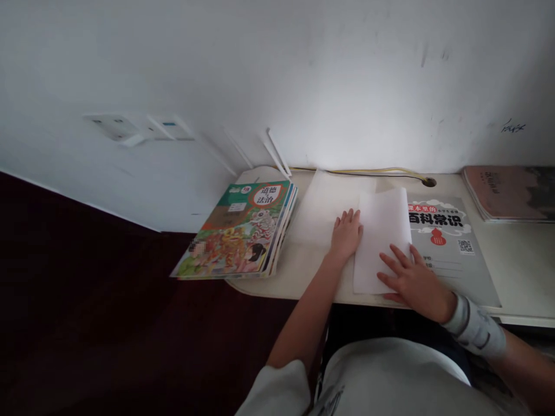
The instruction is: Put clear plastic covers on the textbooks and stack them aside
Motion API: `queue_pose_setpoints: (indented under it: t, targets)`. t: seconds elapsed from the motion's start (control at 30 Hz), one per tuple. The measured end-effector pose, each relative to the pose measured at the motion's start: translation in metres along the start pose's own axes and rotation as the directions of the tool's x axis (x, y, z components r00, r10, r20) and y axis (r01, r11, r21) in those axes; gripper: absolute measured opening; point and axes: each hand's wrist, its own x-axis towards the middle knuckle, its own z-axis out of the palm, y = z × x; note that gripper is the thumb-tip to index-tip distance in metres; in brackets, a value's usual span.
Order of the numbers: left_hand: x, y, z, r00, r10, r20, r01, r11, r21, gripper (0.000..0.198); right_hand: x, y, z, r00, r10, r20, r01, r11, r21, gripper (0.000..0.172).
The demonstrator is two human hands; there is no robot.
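A white sheet of paper (382, 231), seemingly folded, lies on the desk in front of me and covers the left part of a grey booklet (468, 271). My left hand (347, 234) rests at the sheet's left edge, fingers stretched forward, partly over another pale sheet (314, 214) that lies flat behind it. On the lower right of the folded sheet, my right hand (410, 280) is spread with its fingertips on the paper. Neither hand grips anything. A grey band or sleeve (474, 326) wraps my right wrist.
Textbooks are stacked (243, 231) at the desk's left end, the top one colourful. More books (511, 193) lie at the right. A yellow cable (381, 170) runs along the wall to a round hole (429, 182). Sockets (139, 128) sit on the left wall.
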Motion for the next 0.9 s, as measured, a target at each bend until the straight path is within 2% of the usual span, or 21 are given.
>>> queue_pose_setpoints:
  t: [0.1, 0.2, 0.37, 0.47, 0.6, 0.73, 0.83, 0.9]
  targets:
    - [-0.002, -0.003, -0.001, 0.999, 0.028, 0.025, -0.027, 0.999, -0.033, 0.057, 0.006, -0.008, 0.009, 0.998, 0.066, -0.010, -0.066, 0.997, -0.039, 0.035]
    - [-0.002, -0.005, -0.002, 0.998, 0.045, 0.052, -0.043, 0.998, -0.043, 0.067, 0.009, -0.013, 0.016, 0.996, 0.081, -0.035, -0.082, 0.996, -0.044, 0.041]
    - [-0.002, -0.001, -0.003, 0.999, 0.016, 0.037, -0.014, 0.999, -0.053, 0.052, 0.007, -0.013, 0.022, 0.996, 0.067, -0.054, -0.068, 0.998, -0.017, 0.043]
    - [-0.007, 0.004, -0.005, 0.996, 0.070, 0.063, -0.068, 0.997, -0.029, 0.050, 0.007, -0.012, 0.025, 0.996, 0.060, -0.059, -0.061, 0.998, -0.002, 0.042]
    - [-0.024, 0.004, -0.011, 0.981, 0.134, 0.139, -0.132, 0.991, -0.023, 0.054, 0.010, -0.011, 0.031, 0.995, 0.023, -0.094, -0.020, 0.999, 0.034, 0.038]
    - [-0.051, 0.001, -0.015, 0.982, 0.113, 0.154, -0.118, 0.993, 0.023, 0.058, 0.004, -0.012, 0.037, 0.991, -0.003, -0.132, 0.014, 0.997, 0.076, 0.035]
    - [-0.069, 0.001, -0.014, 0.987, 0.067, 0.143, -0.079, 0.993, 0.082, 0.055, -0.002, -0.010, 0.031, 0.989, -0.058, -0.139, 0.076, 0.989, 0.125, 0.034]
    - [-0.076, 0.003, -0.011, 0.991, 0.049, 0.124, -0.062, 0.992, 0.106, 0.051, 0.002, 0.004, 0.021, 0.981, -0.075, -0.179, 0.105, 0.980, 0.167, 0.037]
